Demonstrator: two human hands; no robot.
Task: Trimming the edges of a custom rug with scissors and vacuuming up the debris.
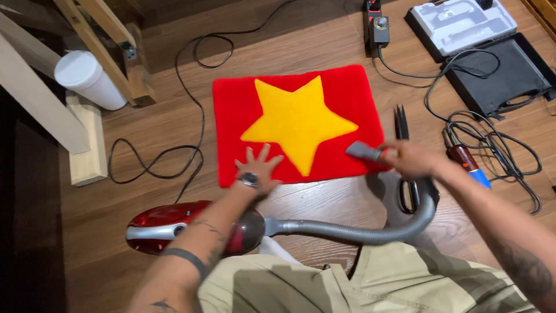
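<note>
A red tufted rug (237, 110) with a yellow star (298, 122) lies flat on the wooden floor. My left hand (258, 170) presses on the rug's near edge, fingers spread, a watch on the wrist. My right hand (410, 159) grips the grey vacuum nozzle (364, 151), whose tip rests on the rug's lower right part. The grey hose (359, 233) curves from my right hand back to the red vacuum cleaner (159, 228) by my left forearm.
Black scissors (403, 130) lie right of the rug, a red-handled tool (467, 160) and tangled black cables (498, 145) beyond. An open black case (501, 75) and a control box (376, 26) sit at the back right. A white cup (88, 78) and wooden frame (110, 40) stand at the left.
</note>
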